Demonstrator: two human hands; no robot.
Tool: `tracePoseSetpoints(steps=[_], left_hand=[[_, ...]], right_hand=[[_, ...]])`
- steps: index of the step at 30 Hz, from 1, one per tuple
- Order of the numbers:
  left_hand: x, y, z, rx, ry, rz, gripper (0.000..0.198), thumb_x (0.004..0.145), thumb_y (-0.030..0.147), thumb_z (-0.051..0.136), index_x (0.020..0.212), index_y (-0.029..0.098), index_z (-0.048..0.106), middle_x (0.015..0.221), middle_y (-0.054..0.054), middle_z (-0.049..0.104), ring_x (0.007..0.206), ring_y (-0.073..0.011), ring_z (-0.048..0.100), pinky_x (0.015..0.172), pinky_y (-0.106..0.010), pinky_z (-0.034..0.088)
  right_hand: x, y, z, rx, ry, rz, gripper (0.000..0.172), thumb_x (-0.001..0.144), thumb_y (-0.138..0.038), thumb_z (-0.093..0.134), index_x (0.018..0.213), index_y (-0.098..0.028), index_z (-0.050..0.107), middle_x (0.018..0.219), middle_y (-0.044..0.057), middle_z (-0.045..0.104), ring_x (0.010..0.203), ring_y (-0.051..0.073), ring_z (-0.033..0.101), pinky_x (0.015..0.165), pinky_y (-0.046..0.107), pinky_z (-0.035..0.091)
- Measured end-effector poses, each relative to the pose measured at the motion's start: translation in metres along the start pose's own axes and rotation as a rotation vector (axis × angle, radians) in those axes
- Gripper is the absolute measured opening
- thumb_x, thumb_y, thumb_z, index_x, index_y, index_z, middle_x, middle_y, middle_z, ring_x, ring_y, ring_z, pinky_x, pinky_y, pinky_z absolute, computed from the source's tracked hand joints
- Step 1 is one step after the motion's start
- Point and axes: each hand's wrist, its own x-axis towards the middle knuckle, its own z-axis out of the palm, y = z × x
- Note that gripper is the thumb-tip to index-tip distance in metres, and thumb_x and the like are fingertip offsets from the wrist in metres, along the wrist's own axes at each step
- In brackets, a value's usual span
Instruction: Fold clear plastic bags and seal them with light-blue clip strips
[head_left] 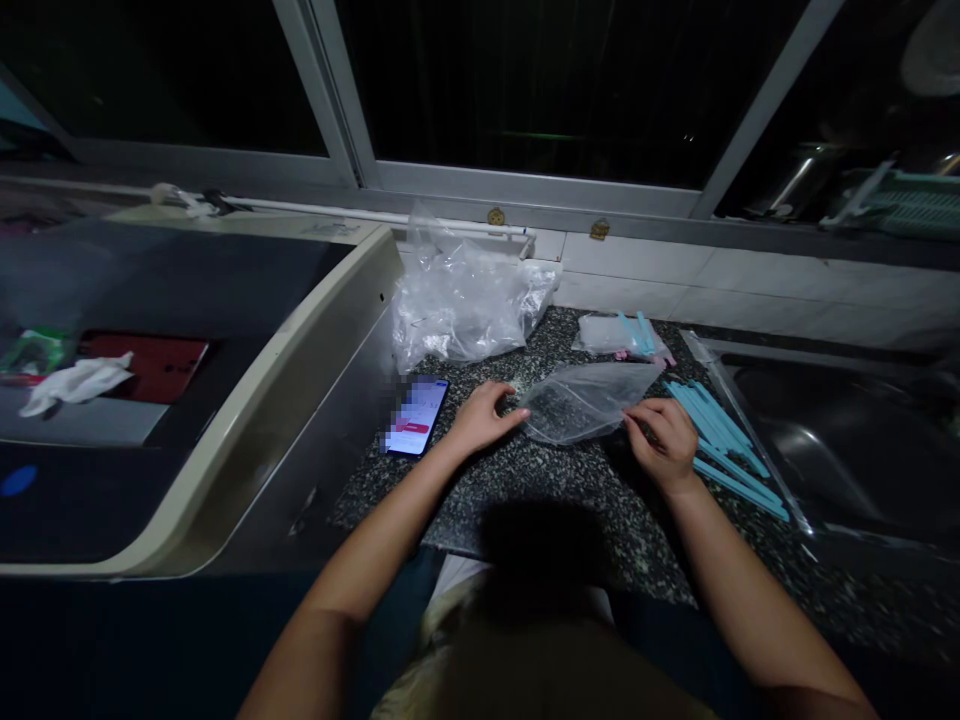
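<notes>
A small clear plastic bag (581, 400) lies on the speckled dark countertop (525, 480) between my hands. My left hand (480, 415) pinches the bag's left edge with curled fingers. My right hand (664, 440) grips its right edge, fingers closed on the plastic. Several light blue strips (720, 440) lie just right of my right hand.
A lit phone (416, 415) lies left of my left hand. A crumpled clear bag (465, 300) sits behind it, and a small packet with blue and pink strips (622, 337) sits further right. A steel sink (847, 440) is at right, a beige appliance top (247, 390) at left.
</notes>
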Motion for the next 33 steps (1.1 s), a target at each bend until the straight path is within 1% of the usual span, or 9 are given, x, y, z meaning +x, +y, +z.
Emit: tracePoseSetpoints(steps=[2,5,8,11,14,20,25,29,33], left_hand=[[0.0,0.005,0.01,0.031,-0.073,-0.054,0.037,0.068,0.044,0.059,0.094,0.018,0.061,0.089,-0.007,0.061,0.082,-0.0213,0.055,0.071,-0.03,0.041],[0.004,0.007,0.021,0.031,-0.102,-0.136,0.02,0.072,0.035,0.055,0.08,0.018,0.063,0.072,-0.004,0.062,0.066,-0.018,0.054,0.06,-0.026,0.038],[0.008,0.002,0.024,-0.036,-0.037,-0.157,0.016,0.074,0.025,0.05,0.067,0.018,0.062,0.061,-0.002,0.059,0.058,-0.0153,0.051,0.057,-0.025,0.035],[0.009,-0.004,0.022,-0.187,0.097,-0.177,0.013,0.072,0.022,0.051,0.068,0.017,0.062,0.063,-0.001,0.06,0.059,-0.0137,0.052,0.059,-0.024,0.037],[0.006,-0.005,0.019,-0.407,0.203,-0.22,0.01,0.069,0.023,0.054,0.07,0.016,0.062,0.059,0.001,0.058,0.055,-0.0115,0.051,0.056,-0.022,0.037],[0.0,0.003,0.007,-0.839,0.212,-0.339,0.024,0.061,0.034,0.064,0.075,0.015,0.061,0.05,0.004,0.053,0.042,-0.0073,0.044,0.044,-0.02,0.033],[-0.001,0.003,0.004,-0.892,0.279,-0.377,0.029,0.056,0.04,0.067,0.071,0.015,0.059,0.048,0.005,0.053,0.039,-0.0056,0.042,0.041,-0.019,0.032],[-0.001,0.003,0.001,-0.941,0.314,-0.386,0.033,0.057,0.039,0.067,0.078,0.015,0.06,0.049,0.004,0.055,0.037,-0.0052,0.043,0.04,-0.019,0.031],[0.002,0.015,-0.025,-0.965,0.299,-0.303,0.03,0.057,0.038,0.068,0.074,0.014,0.062,0.051,0.004,0.055,0.042,-0.0067,0.047,0.046,-0.021,0.038]], right_hand=[[-0.001,0.0,0.0,0.01,0.009,0.023,0.005,0.077,-0.019,0.056,0.076,-0.022,0.06,0.069,0.003,0.057,0.064,0.015,0.054,0.058,0.03,0.045],[-0.001,0.003,-0.002,0.006,0.024,0.014,0.005,0.076,-0.018,0.056,0.076,-0.022,0.059,0.07,0.003,0.058,0.065,0.016,0.054,0.059,0.03,0.044],[0.0,0.01,-0.007,-0.024,0.027,-0.036,0.006,0.075,-0.016,0.057,0.077,-0.022,0.059,0.07,0.003,0.058,0.065,0.016,0.054,0.059,0.03,0.043],[0.001,0.018,-0.011,-0.039,0.021,-0.049,0.007,0.074,-0.016,0.057,0.077,-0.022,0.059,0.071,0.003,0.057,0.067,0.016,0.053,0.06,0.03,0.043],[0.001,0.021,-0.013,-0.022,0.011,-0.014,0.006,0.074,-0.017,0.056,0.075,-0.022,0.06,0.07,0.003,0.056,0.067,0.016,0.054,0.06,0.03,0.042],[0.0,0.018,-0.009,0.017,-0.006,-0.026,0.008,0.074,-0.019,0.057,0.081,-0.022,0.06,0.074,0.003,0.058,0.068,0.016,0.055,0.061,0.03,0.045],[-0.002,0.005,-0.007,0.073,-0.123,-0.089,0.016,0.075,-0.019,0.055,0.089,-0.023,0.062,0.076,0.004,0.059,0.069,0.016,0.055,0.062,0.031,0.046],[0.001,-0.009,-0.008,0.165,-0.167,-0.167,0.016,0.074,-0.015,0.053,0.082,-0.023,0.064,0.072,0.003,0.058,0.065,0.014,0.053,0.057,0.028,0.044],[0.017,-0.02,-0.018,0.315,-0.059,-0.001,0.01,0.075,-0.017,0.053,0.075,-0.021,0.062,0.07,0.003,0.058,0.063,0.014,0.054,0.057,0.028,0.045]])
